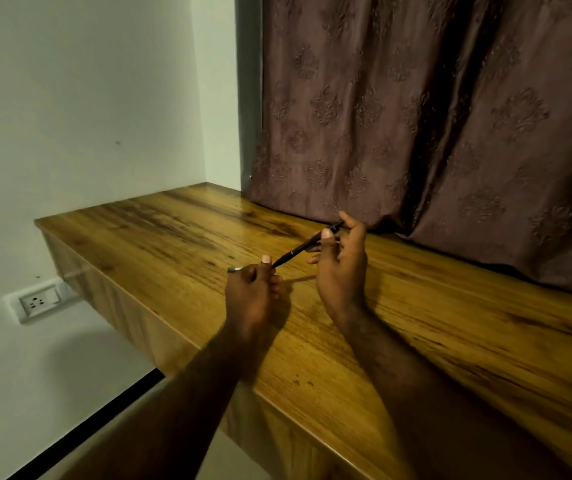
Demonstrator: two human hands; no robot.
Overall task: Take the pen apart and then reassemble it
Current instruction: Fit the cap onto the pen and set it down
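Dark pen [307, 242] held slantwise just above the wooden desk [450, 323], near its curtain side; right hand [341, 263] pinching the upper barrel, left hand [253, 284] clamped on the lower tip end. Opposed grips, likely for twisting or pulling the halves apart; joint apparently not yet separated.

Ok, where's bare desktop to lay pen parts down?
Bare wood lies left of the left hand out to the wooden desktop's corner by the white wall, and right of the right hand along the brown patterned curtain. It is crowded only under the thin black pen.
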